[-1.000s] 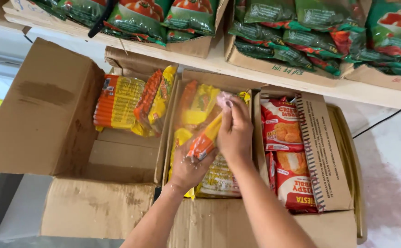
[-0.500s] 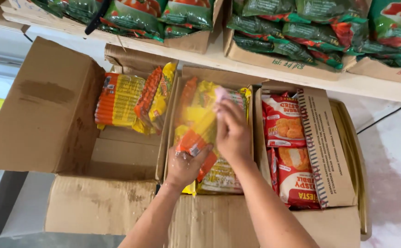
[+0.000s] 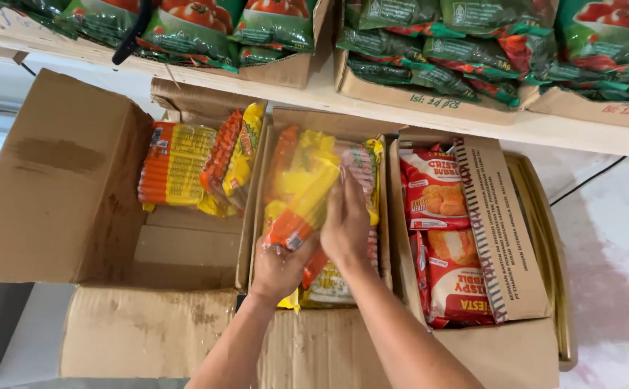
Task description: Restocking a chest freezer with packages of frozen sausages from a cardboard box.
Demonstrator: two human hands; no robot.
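Head: both hands point(image 3: 314, 245) on sausage pkt point(image 3: 301, 194)

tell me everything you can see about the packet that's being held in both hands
The packet is a glossy yellow and orange plastic wrapper, blurred, contents unclear. It is tilted, upper end toward the shelf, over the middle cardboard box. The left hand grips its lower end from beneath; the right hand presses its right side. Similar packets lie below it.

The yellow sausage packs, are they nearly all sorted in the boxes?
Done: the left cardboard box holds a few orange-and-yellow sausage packs. In hand: left hand and right hand grip one yellow pack over the middle box. Left: the left box looks half empty.
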